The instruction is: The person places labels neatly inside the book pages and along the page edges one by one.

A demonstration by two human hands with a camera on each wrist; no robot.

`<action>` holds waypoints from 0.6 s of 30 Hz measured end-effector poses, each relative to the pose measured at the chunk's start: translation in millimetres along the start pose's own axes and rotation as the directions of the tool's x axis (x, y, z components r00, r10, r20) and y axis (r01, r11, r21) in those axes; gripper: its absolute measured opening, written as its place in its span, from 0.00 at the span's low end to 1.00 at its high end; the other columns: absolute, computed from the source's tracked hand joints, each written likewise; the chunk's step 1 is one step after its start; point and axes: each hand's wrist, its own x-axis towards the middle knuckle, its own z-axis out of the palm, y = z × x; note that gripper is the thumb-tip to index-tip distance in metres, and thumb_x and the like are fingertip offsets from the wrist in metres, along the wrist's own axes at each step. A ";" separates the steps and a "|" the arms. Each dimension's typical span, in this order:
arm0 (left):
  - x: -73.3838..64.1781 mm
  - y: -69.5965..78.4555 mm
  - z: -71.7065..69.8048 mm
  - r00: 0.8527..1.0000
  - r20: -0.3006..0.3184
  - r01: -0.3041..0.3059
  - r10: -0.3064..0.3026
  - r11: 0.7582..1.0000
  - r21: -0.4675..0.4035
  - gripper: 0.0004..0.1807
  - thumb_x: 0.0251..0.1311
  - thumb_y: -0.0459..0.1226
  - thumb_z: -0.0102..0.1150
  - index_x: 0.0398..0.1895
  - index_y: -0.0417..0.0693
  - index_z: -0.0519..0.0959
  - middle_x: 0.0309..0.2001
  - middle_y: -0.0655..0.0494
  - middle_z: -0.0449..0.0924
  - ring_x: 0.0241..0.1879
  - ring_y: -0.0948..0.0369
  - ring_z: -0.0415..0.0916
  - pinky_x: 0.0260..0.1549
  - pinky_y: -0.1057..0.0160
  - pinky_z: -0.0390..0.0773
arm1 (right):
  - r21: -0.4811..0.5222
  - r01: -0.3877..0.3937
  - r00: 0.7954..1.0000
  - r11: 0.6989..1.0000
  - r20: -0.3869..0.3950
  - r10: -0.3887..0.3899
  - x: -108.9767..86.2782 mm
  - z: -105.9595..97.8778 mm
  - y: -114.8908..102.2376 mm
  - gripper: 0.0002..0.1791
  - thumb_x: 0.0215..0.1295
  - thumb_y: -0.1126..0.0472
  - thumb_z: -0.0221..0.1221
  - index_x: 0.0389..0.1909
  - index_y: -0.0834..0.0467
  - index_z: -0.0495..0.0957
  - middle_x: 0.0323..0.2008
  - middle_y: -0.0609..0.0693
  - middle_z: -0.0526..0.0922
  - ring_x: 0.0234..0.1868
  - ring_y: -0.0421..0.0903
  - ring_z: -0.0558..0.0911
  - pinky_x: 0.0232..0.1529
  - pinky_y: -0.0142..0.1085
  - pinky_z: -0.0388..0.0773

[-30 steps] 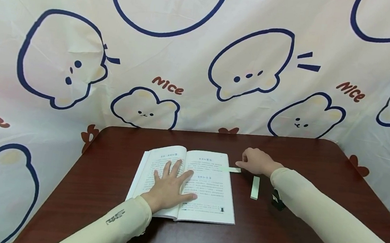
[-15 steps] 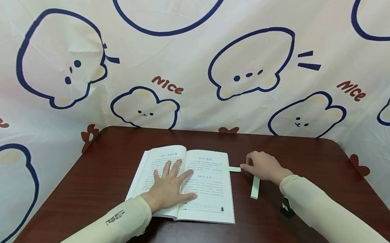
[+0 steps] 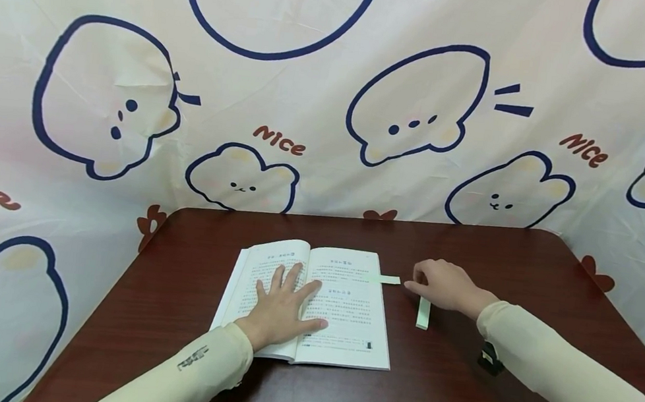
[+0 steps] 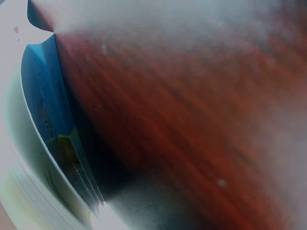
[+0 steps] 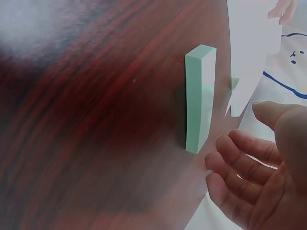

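An open book point(image 3: 347, 323) with printed pages lies on the table. My left hand point(image 3: 277, 308) rests across its middle with the fingers spread, pressing the pages. A pale green sticky strip point(image 3: 390, 280) is stuck to the right page and juts out past its outer edge. Right of the book, my right hand point(image 3: 447, 285) hovers with loosely bent fingers and nothing between thumb and fingertips in the right wrist view. Beside it stands a narrow green pad of sticky notes point(image 5: 196, 100), its far end hidden by the hand in the head view. The left wrist view catches the book's blue cover point(image 4: 43, 91).
The dark red-brown wooden table point(image 3: 329, 401) extends around the book on all sides. Behind it and at both sides hangs a pale curtain point(image 3: 321, 108) with blue cartoon outlines. A small black item point(image 3: 490, 358) sits under the right sleeve at the wrist.
My right hand has drawn back to the right and slightly nearer, away from the strip's end, and now overlaps the pad's far end. The left hand stays on the book.
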 end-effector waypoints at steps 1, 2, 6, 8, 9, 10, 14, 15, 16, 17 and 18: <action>0.1 0.1 0.2 1.000 0.001 0.000 0.000 1.000 0.000 0.44 0.58 0.69 0.57 0.75 0.63 0.66 0.81 0.42 0.47 0.78 0.32 0.43 0.61 0.17 0.50 | -0.001 0.002 1.000 1.000 -0.001 -0.002 -1.7 -0.1 0.9 0.12 0.69 0.50 0.62 0.31 0.53 0.80 0.22 0.44 0.78 0.23 0.40 0.73 0.24 0.33 0.69; 0.2 0.3 0.4 1.000 0.001 0.000 0.000 1.000 0.002 0.44 0.58 0.69 0.57 0.75 0.63 0.66 0.81 0.42 0.47 0.78 0.32 0.43 0.61 0.17 0.50 | -0.002 0.004 1.000 1.000 -0.001 -0.004 -3.2 -0.2 2.0 0.12 0.69 0.50 0.62 0.31 0.53 0.80 0.22 0.44 0.78 0.22 0.40 0.72 0.24 0.33 0.69; 0.2 1.1 0.6 1.000 0.002 -0.001 0.001 1.000 -0.001 0.44 0.58 0.69 0.57 0.75 0.63 0.66 0.81 0.43 0.47 0.78 0.32 0.42 0.61 0.17 0.50 | -0.005 0.010 1.000 1.000 -0.002 -0.010 -8.2 -0.8 6.5 0.11 0.69 0.50 0.63 0.32 0.53 0.81 0.21 0.44 0.77 0.23 0.40 0.72 0.25 0.34 0.68; 0.2 1.5 0.3 1.000 0.002 -0.002 0.002 1.000 0.000 0.44 0.58 0.68 0.57 0.75 0.63 0.66 0.81 0.43 0.47 0.78 0.32 0.42 0.61 0.17 0.50 | -0.006 0.015 1.000 1.000 -0.003 -0.015 -10.1 -0.9 8.8 0.11 0.69 0.51 0.63 0.32 0.53 0.81 0.22 0.44 0.76 0.23 0.40 0.72 0.25 0.34 0.68; 0.2 1.7 0.1 1.000 0.001 -0.002 0.002 1.000 -0.002 0.44 0.58 0.68 0.57 0.75 0.63 0.66 0.81 0.43 0.47 0.78 0.32 0.42 0.61 0.17 0.50 | -0.008 0.019 1.000 1.000 -0.004 -0.019 -11.1 -1.2 9.6 0.11 0.69 0.51 0.63 0.32 0.53 0.81 0.22 0.44 0.76 0.23 0.40 0.71 0.25 0.34 0.68; 0.1 1.8 -0.1 1.000 0.002 -0.003 0.003 1.000 -0.002 0.43 0.58 0.68 0.57 0.75 0.63 0.66 0.81 0.43 0.47 0.78 0.32 0.43 0.61 0.17 0.50 | -0.008 0.023 1.000 1.000 -0.004 -0.023 -12.2 -1.5 10.1 0.11 0.69 0.51 0.63 0.32 0.53 0.81 0.22 0.44 0.76 0.23 0.40 0.71 0.25 0.34 0.68; 0.2 1.9 -0.7 1.000 0.002 -0.004 0.004 1.000 0.001 0.44 0.58 0.68 0.57 0.75 0.63 0.66 0.81 0.43 0.47 0.78 0.32 0.42 0.61 0.17 0.50 | -0.002 0.035 0.999 0.999 0.002 -0.035 -16.1 -2.2 11.7 0.11 0.69 0.50 0.63 0.33 0.53 0.81 0.22 0.43 0.76 0.23 0.39 0.71 0.25 0.33 0.68; 0.2 1.8 -0.7 1.000 0.003 -0.003 0.003 1.000 0.001 0.44 0.58 0.68 0.57 0.75 0.63 0.66 0.81 0.43 0.47 0.78 0.32 0.42 0.62 0.17 0.50 | -0.001 0.038 0.999 0.999 0.007 -0.038 -17.4 -2.6 11.4 0.11 0.69 0.50 0.63 0.33 0.53 0.81 0.22 0.43 0.76 0.23 0.39 0.71 0.25 0.33 0.68; 0.3 1.7 -0.7 1.000 0.004 -0.002 0.002 1.000 0.002 0.44 0.58 0.68 0.57 0.75 0.63 0.65 0.81 0.43 0.46 0.78 0.32 0.42 0.62 0.17 0.50 | 0.003 0.040 0.999 0.999 0.011 -0.040 -18.5 -2.6 11.3 0.11 0.69 0.50 0.63 0.33 0.53 0.80 0.22 0.43 0.76 0.24 0.39 0.71 0.25 0.33 0.68; 0.3 1.6 -0.8 1.000 0.005 -0.001 0.001 1.000 0.003 0.44 0.58 0.68 0.57 0.76 0.63 0.65 0.81 0.43 0.46 0.78 0.32 0.42 0.62 0.17 0.49 | 0.007 0.042 0.999 0.999 0.016 -0.042 -19.9 -2.4 11.2 0.10 0.69 0.50 0.63 0.33 0.53 0.80 0.22 0.43 0.76 0.24 0.39 0.71 0.25 0.33 0.68; 0.3 1.5 -0.7 1.000 0.007 0.001 -0.001 1.000 0.004 0.44 0.59 0.68 0.57 0.76 0.63 0.65 0.81 0.43 0.46 0.78 0.32 0.42 0.62 0.17 0.49 | 0.010 0.049 0.999 0.999 0.019 -0.049 -20.9 -1.8 11.6 0.10 0.69 0.50 0.63 0.33 0.53 0.80 0.22 0.43 0.76 0.24 0.39 0.71 0.25 0.33 0.68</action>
